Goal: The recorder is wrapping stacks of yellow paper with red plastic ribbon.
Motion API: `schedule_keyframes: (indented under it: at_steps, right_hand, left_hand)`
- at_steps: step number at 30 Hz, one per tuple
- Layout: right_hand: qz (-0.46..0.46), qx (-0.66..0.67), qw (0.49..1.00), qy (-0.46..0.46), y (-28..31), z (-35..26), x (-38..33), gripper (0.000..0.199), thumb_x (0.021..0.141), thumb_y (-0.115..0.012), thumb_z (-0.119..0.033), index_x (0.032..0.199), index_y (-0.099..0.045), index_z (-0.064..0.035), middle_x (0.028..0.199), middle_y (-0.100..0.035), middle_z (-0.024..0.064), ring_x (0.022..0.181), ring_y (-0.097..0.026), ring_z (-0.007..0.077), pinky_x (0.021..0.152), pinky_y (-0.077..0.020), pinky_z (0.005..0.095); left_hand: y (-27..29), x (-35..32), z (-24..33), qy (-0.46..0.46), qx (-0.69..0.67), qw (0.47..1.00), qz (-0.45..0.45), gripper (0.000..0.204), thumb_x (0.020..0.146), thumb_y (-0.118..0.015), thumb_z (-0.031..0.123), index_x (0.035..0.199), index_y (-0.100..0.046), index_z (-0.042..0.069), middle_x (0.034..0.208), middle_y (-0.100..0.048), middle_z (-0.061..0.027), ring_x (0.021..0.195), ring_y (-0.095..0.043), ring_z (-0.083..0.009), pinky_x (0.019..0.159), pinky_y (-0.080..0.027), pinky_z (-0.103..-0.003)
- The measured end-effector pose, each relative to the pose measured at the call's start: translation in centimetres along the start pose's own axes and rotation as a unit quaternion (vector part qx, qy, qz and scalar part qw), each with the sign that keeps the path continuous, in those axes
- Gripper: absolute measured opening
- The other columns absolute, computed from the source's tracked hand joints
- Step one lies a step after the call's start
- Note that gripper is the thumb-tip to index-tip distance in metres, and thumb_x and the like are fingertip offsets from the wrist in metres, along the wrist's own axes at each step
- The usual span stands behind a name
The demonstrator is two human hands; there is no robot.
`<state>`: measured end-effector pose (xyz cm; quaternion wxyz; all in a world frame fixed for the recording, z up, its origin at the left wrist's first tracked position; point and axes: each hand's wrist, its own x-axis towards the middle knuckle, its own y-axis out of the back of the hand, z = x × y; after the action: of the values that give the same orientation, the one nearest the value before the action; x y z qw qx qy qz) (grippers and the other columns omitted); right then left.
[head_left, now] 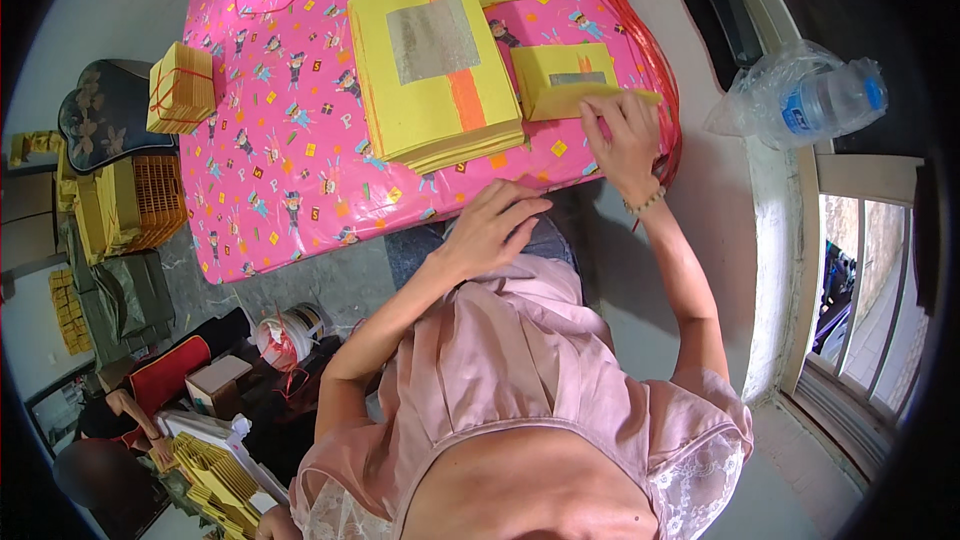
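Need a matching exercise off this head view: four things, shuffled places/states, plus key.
1. right hand
2. left hand
3. tied yellow bundle
4. plastic bottle

a. at the left edge of the pink table cover
b. far right of the picture
c. touching a yellow sheet
d. by the cover's near edge

Pairs: 1-c, 2-d, 3-a, 4-b

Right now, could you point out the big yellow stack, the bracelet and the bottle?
Big stack (438, 60): head view, silver patch on top.
Bracelet (646, 202): head view, its beads.
Bottle (828, 104): head view, clear side.
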<state>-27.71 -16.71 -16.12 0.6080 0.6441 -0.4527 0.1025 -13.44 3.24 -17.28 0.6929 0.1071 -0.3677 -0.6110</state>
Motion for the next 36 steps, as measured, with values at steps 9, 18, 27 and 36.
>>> schedule_keyframes:
  at_steps: [9,18,27,36]
  right_hand:
    - [-0.105,0.090,0.990,-0.036,-6.7,4.6,1.9,0.010,0.083,-0.069,-0.019,0.088,-0.067,-0.0102,0.080,-0.057,0.0051,0.080,-0.056,0.0259,0.073,-0.0431,0.0389]
    - [-0.144,0.059,0.986,-0.059,-6.6,4.4,0.8,0.032,0.087,-0.063,-0.019,0.117,-0.059,-0.0073,0.115,-0.054,0.0141,0.110,-0.050,0.0322,0.093,-0.0400,0.0435]
    - [-0.284,-0.053,0.955,-0.061,-6.7,5.6,0.7,0.056,0.098,-0.047,-0.033,0.147,-0.035,-0.0092,0.153,-0.029,0.0188,0.145,-0.018,0.0375,0.116,-0.0134,0.0564]
    - [-0.277,-0.055,0.959,-0.010,-7.6,6.2,0.7,0.058,0.098,-0.046,-0.035,0.148,-0.034,-0.0104,0.153,-0.031,0.0172,0.144,-0.021,0.0362,0.115,-0.0145,0.0559]
  left_hand:
    - [-5.3,6.8,-1.3,0.067,0.115,0.991,0.012,0.076,0.083,-0.067,0.017,0.142,-0.028,-0.008,0.141,-0.032,-0.0305,0.131,-0.033,-0.0474,0.110,-0.030,-0.049]
    - [-9.5,8.7,-4.2,0.155,0.223,0.962,0.003,0.090,0.089,-0.060,0.043,0.143,-0.020,-0.016,0.148,-0.019,-0.0381,0.140,-0.016,-0.0516,0.116,-0.016,-0.054]
    - [-9.7,9.1,-3.8,0.174,0.216,0.961,-0.002,0.104,0.082,-0.060,0.060,0.144,-0.021,-0.015,0.147,-0.018,-0.0397,0.139,-0.013,-0.0548,0.115,-0.011,-0.059]
    - [-10.0,8.7,-4.0,0.177,0.215,0.960,0.007,0.104,0.082,-0.060,0.060,0.145,-0.021,-0.013,0.150,-0.016,-0.0353,0.140,-0.012,-0.0543,0.115,-0.011,-0.058]
